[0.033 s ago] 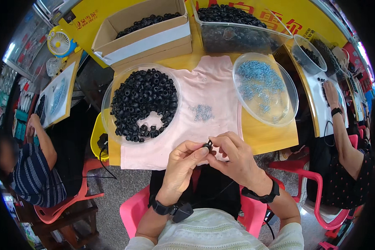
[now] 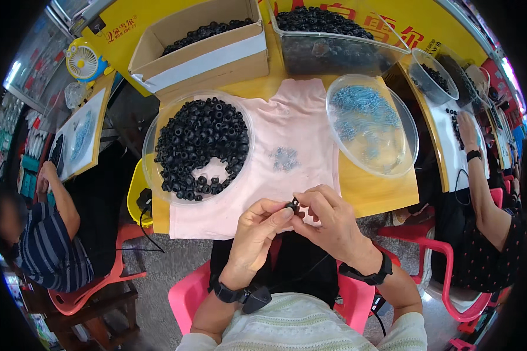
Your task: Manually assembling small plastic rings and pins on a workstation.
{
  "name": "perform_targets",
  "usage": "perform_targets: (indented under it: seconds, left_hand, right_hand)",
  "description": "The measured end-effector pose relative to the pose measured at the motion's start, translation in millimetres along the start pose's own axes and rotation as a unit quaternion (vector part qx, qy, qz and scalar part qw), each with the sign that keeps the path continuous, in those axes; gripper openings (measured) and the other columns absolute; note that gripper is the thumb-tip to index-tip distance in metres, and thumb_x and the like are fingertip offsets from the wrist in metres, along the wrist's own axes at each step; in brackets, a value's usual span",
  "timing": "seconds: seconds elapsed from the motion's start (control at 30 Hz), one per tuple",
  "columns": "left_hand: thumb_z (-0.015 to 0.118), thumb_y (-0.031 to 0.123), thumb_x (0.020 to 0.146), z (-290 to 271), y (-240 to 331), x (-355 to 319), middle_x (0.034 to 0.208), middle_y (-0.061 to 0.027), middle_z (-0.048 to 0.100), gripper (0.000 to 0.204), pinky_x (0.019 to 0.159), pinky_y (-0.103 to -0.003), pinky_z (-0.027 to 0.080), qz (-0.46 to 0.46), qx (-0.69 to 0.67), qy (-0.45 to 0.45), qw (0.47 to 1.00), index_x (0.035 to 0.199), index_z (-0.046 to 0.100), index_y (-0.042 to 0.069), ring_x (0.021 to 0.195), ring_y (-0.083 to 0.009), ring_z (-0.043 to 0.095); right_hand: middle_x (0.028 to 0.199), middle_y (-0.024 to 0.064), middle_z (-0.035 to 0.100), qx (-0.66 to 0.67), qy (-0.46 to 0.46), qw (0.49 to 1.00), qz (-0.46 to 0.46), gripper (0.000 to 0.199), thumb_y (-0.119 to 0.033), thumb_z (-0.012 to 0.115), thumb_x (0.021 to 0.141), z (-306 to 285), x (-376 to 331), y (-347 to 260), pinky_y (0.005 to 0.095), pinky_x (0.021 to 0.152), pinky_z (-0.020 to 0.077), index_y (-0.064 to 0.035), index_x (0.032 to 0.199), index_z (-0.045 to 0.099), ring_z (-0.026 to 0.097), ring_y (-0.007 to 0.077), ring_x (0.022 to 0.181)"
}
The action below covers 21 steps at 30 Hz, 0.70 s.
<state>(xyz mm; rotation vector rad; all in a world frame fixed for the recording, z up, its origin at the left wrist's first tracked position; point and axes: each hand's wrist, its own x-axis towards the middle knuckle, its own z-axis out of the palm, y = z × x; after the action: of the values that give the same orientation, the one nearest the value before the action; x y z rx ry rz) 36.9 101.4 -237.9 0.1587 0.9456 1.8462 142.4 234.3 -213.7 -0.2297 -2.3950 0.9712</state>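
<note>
Close together over the near edge of the pink cloth (image 2: 275,126), my two hands meet at a small black part (image 2: 292,205). The thumb and fingers of my left hand (image 2: 255,231) pinch it from the left. My right hand (image 2: 334,225) has its thumb and fingertips closed at the part's right side; the fingers hide some of it. Beyond my left hand lies a round clear tray (image 2: 149,158) of black ring-like plastic parts (image 2: 208,134). A little heap of tiny clear-bluish pieces (image 2: 285,158) rests on the cloth ahead of my hands.
To the right is a clear tray (image 2: 416,149) with many bluish pieces (image 2: 366,108). A cardboard box (image 2: 211,67) and a clear bin (image 2: 339,55) of black parts stand behind. People sit at side tables: a striped sleeve (image 2: 47,228) left, a hand (image 2: 467,131) right.
</note>
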Motion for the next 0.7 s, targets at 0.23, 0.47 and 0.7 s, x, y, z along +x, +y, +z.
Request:
perform_targets:
  seconds: [0.23,0.47,0.7]
  left_hand:
    - [0.058,0.002,0.094,2.6,-4.7,-2.0,0.104,-0.0128,0.067,0.010,0.090,-0.035,0.054,-0.017,-0.077,-0.021,0.997,0.103,0.061,0.002,0.097,-0.0222,0.067]
    - [0.058,0.000,0.093,-3.5,-16.0,0.9,0.105,-0.0138,0.067,0.012,0.087,-0.032,0.055,0.020,-0.052,0.004,0.998,0.104,0.061,0.001,0.097,-0.0199,0.067]
    - [0.059,0.002,0.094,7.0,-4.0,2.7,0.104,-0.0137,0.067,0.014,0.084,-0.033,0.057,0.012,-0.045,0.001,0.999,0.108,0.061,-0.002,0.093,-0.0185,0.067]
  right_hand:
    - [0.082,0.0086,0.059,-0.018,0.031,0.998,-0.056,0.036,0.001,0.076,0.065,-0.1,8.4,2.9,0.0292,0.056,0.0504,-0.0009,0.097,0.059,0.061,0.0195,0.066]
    - [0.080,0.0102,0.049,-0.072,0.010,0.995,-0.066,0.033,-0.005,0.071,0.064,9.2,3.0,6.0,0.0349,0.062,0.0473,-0.0010,0.092,0.054,0.055,0.0262,0.075]
    - [0.086,0.0066,0.060,-0.053,0.021,0.996,-0.067,0.038,-0.003,0.076,0.061,1.7,8.1,13.1,0.0309,0.060,0.0501,-0.0024,0.096,0.063,0.059,0.0226,0.072]
